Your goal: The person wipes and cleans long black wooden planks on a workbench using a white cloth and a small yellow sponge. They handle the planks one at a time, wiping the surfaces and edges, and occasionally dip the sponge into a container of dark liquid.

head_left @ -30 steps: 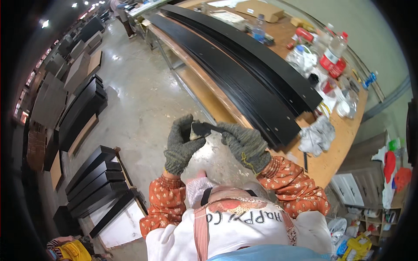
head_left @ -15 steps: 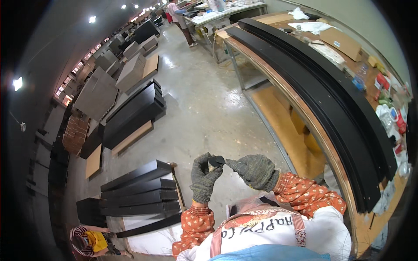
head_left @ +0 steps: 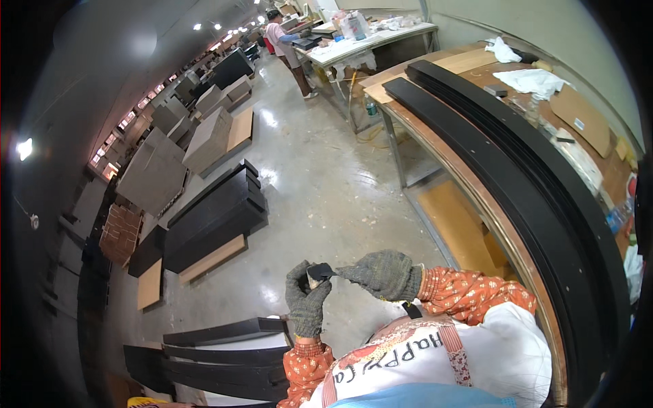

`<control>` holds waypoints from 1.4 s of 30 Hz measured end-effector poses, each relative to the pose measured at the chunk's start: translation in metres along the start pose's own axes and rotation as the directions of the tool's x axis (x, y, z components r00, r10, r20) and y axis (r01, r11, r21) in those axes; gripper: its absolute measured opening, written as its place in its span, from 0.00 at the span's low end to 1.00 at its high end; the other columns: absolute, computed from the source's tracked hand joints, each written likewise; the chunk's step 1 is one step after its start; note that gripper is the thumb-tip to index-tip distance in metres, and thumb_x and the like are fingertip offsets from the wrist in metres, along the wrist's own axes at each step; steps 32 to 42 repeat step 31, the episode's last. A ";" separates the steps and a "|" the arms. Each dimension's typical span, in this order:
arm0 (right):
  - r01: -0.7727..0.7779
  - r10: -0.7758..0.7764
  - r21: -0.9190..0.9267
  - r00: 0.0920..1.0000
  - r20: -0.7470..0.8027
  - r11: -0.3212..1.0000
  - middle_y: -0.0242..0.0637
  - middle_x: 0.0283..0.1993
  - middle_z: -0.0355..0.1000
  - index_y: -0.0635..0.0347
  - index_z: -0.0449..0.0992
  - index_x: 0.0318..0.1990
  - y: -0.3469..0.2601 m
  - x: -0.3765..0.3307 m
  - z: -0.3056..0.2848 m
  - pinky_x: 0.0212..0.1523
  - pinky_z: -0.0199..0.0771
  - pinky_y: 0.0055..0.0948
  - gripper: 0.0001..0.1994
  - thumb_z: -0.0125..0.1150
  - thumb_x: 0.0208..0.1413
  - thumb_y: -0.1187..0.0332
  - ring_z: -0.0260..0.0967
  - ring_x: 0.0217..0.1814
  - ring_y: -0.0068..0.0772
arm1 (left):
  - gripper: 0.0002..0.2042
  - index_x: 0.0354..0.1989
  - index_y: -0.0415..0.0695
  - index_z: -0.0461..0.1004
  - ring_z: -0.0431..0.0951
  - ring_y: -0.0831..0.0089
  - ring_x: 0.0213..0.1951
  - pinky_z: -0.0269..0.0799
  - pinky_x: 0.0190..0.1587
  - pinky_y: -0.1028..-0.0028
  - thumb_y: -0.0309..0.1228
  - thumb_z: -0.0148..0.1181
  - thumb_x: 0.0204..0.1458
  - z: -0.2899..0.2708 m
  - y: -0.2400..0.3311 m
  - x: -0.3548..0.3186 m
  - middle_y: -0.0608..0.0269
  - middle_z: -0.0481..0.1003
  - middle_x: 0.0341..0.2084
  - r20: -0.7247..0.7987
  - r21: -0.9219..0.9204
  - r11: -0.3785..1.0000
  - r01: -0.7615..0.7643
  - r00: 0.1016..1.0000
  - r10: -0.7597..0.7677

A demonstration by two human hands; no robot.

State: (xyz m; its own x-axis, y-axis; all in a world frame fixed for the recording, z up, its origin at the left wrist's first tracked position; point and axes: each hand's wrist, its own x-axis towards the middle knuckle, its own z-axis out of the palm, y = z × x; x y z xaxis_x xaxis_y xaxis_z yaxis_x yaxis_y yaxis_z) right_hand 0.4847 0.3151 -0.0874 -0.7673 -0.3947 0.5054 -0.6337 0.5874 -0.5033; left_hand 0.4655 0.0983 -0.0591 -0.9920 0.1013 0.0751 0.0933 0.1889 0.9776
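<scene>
Both of my hands wear grey knitted gloves and meet in front of my chest, above the floor. Fingers of my left hand [head_left: 306,299] are curled around a small black and beige piece [head_left: 318,273], whose exact kind I cannot make out. From the right, my right hand [head_left: 384,274] pinches the black end of that same piece between thumb and fingers. Long black boards [head_left: 476,139] lie on the workbench to my right, apart from both hands.
The wooden workbench [head_left: 544,285] curves along my right side, carrying a white cloth [head_left: 530,81] and cardboard [head_left: 578,122]. Black panels [head_left: 224,333] lie low on the left, with a black stack [head_left: 211,221] beyond. A person [head_left: 289,54] stands at a far table.
My view has shifted, so the black panels at left sit lower and the other person there is almost out of sight. Both hands keep their hold on the small piece.
</scene>
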 end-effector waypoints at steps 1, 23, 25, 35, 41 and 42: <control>0.009 -0.009 0.007 1.000 0.023 1.000 0.38 0.30 0.73 0.41 0.64 0.63 0.015 0.020 0.002 0.25 0.71 0.42 0.32 0.58 0.46 0.69 0.73 0.28 0.44 | 0.30 0.55 0.38 0.65 0.74 0.67 0.49 0.74 0.52 0.69 0.18 0.67 0.40 -0.004 -0.002 0.023 0.56 0.73 0.46 -0.018 0.010 0.999 -0.038 0.999 0.038; -0.774 0.762 -0.039 0.629 -0.153 0.631 0.36 0.34 0.77 0.45 0.73 0.56 0.363 0.266 0.006 0.32 0.73 0.39 0.19 0.55 0.54 0.67 0.75 0.34 0.40 | 0.30 0.54 0.41 0.66 0.73 0.70 0.50 0.69 0.55 0.71 0.16 0.66 0.38 0.147 -0.138 0.581 0.59 0.73 0.47 0.649 -0.082 0.995 0.051 0.760 0.015; -0.781 0.750 -0.155 0.625 -0.217 0.606 0.38 0.32 0.76 0.46 0.74 0.54 0.394 0.276 0.004 0.31 0.73 0.40 0.18 0.56 0.55 0.65 0.74 0.33 0.42 | 0.31 0.56 0.40 0.64 0.71 0.69 0.52 0.67 0.58 0.70 0.18 0.67 0.40 0.164 -0.148 0.616 0.59 0.70 0.48 0.678 -0.181 0.983 0.043 0.729 0.093; -0.525 0.794 0.628 0.542 -0.274 0.575 0.44 0.39 0.78 0.54 0.75 0.51 0.501 0.302 -0.014 0.44 0.77 0.35 0.15 0.60 0.55 0.68 0.78 0.39 0.33 | 0.30 0.57 0.45 0.63 0.69 0.58 0.57 0.64 0.60 0.57 0.23 0.67 0.43 0.211 -0.154 0.711 0.56 0.70 0.51 0.718 -0.264 0.962 0.072 0.680 0.147; -0.525 0.794 0.628 0.542 -0.274 0.575 0.44 0.39 0.78 0.54 0.75 0.51 0.501 0.302 -0.014 0.44 0.77 0.35 0.15 0.60 0.55 0.68 0.78 0.39 0.33 | 0.30 0.57 0.45 0.63 0.69 0.58 0.57 0.64 0.60 0.57 0.23 0.67 0.43 0.211 -0.154 0.711 0.56 0.70 0.51 0.718 -0.264 0.962 0.072 0.680 0.147; -0.525 0.794 0.628 0.542 -0.274 0.575 0.44 0.39 0.78 0.54 0.75 0.51 0.501 0.302 -0.014 0.44 0.77 0.35 0.15 0.60 0.55 0.68 0.78 0.39 0.33 | 0.30 0.57 0.45 0.63 0.69 0.58 0.57 0.64 0.60 0.57 0.23 0.67 0.43 0.211 -0.154 0.711 0.56 0.70 0.51 0.718 -0.264 0.962 0.072 0.680 0.147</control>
